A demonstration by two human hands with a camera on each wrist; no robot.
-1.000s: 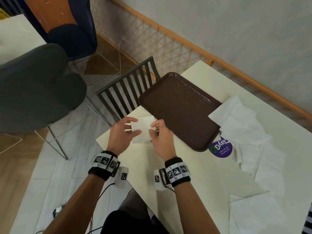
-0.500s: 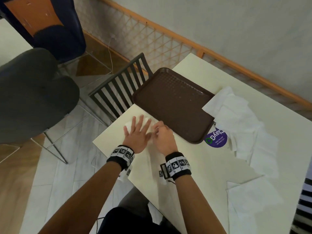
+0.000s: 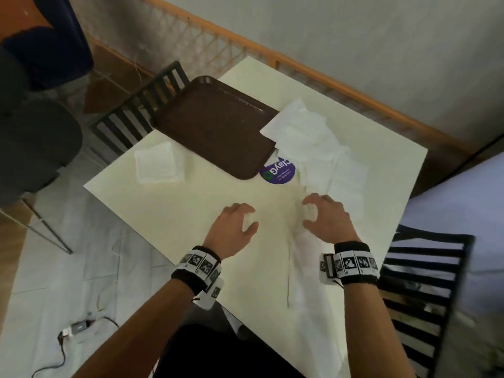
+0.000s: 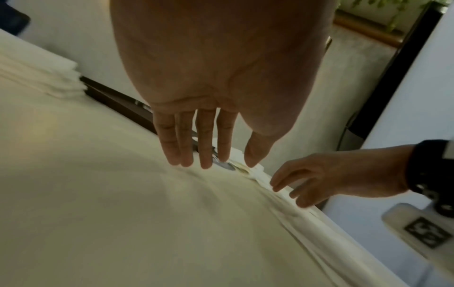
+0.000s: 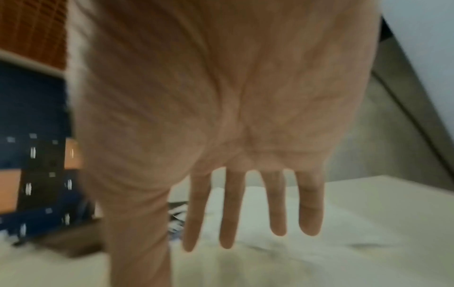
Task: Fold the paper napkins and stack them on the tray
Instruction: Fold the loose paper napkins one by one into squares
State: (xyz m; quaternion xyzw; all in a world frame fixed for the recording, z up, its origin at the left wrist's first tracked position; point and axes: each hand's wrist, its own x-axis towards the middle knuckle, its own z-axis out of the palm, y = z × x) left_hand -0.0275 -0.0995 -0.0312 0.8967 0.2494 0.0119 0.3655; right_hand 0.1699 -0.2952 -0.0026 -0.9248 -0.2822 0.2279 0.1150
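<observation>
Brown tray [image 3: 215, 126], white napkins [image 3: 313, 137], cream desk [image 3: 191, 214], purple sticker [image 3: 278, 171] beside tray, black-white checker wristbands [image 3: 197, 264].

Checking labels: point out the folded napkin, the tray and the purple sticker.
folded napkin [image 3: 158, 166]: head view, middle of its top face.
tray [image 3: 215, 126]: head view, bare brown floor.
purple sticker [image 3: 278, 173]: head view, middle of the part showing past the tray.
</observation>
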